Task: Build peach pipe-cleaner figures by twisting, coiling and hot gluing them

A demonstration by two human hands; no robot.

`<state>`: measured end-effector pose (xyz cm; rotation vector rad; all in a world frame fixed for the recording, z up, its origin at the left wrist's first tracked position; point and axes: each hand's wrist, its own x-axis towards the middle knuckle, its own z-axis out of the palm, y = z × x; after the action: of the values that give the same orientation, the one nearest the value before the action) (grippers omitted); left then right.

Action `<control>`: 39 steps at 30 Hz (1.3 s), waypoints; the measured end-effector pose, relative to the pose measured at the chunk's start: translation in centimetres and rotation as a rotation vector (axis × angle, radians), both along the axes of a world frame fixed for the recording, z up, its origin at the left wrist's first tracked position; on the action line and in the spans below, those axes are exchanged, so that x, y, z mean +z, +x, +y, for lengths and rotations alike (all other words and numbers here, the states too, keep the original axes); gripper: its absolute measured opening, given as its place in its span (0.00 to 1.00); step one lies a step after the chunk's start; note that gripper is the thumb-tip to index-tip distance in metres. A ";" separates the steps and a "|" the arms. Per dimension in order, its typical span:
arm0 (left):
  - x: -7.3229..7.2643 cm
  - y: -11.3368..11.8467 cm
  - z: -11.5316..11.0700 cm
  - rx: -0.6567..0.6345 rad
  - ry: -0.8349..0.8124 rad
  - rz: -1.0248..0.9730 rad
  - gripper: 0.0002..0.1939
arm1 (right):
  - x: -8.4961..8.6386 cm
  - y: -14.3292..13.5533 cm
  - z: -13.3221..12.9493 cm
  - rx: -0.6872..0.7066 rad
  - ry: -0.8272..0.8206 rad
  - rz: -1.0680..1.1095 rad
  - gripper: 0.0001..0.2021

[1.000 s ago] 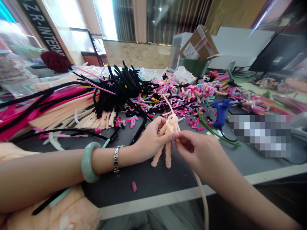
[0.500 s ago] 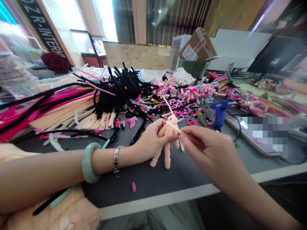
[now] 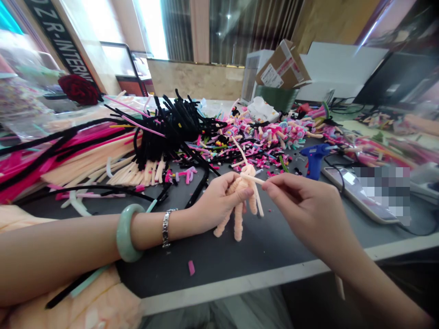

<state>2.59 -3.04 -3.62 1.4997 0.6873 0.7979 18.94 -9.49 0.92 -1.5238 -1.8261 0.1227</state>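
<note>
Peach figure (image 3: 238,210) in left hand (image 3: 221,198), legs dangling

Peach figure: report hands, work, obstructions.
Left hand gripping peach figure, legs hanging down. Right hand pinching peach strand at figure's upper body. Glue gun beyond right hand, phone beside it; neither between hands.
</note>
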 end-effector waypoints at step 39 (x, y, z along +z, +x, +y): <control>0.8 -0.1 -0.7 -0.179 -0.274 -0.198 0.15 | -0.9 -0.2 0.6 0.083 -0.044 0.323 0.05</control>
<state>2.46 -3.73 -2.80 1.1973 0.4847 0.6754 18.77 -8.88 0.00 -1.3675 -1.6346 0.4259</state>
